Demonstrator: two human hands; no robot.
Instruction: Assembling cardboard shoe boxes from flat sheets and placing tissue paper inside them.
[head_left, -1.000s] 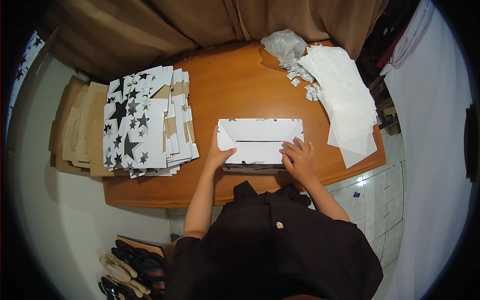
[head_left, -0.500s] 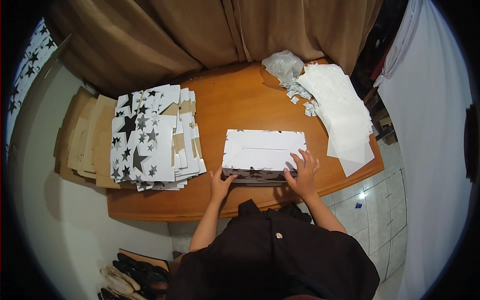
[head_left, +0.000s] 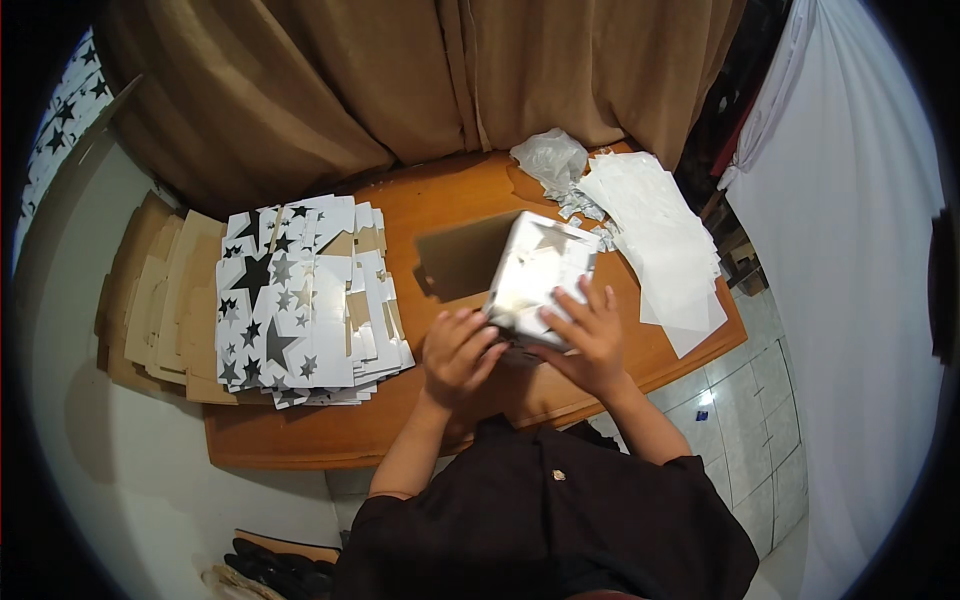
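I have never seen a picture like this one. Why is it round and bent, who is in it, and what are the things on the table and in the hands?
The picture comes from a wide fisheye camera worn on a person's head, looking down. That lens bends straight edges near the rim, so the picture looks round. There is no machine here: a person in a dark shirt works with two bare hands.

Both hands are at a white cardboard box, raised on its edge above the wooden table. The left hand grips its near lower end, and the right hand lies spread on its side.

On the table's left side lies a stack of flat box sheets printed with black stars, on plain brown cardboard sheets. On the right lie white paper sheets and a crumpled clear plastic bag. Brown curtains hang behind.
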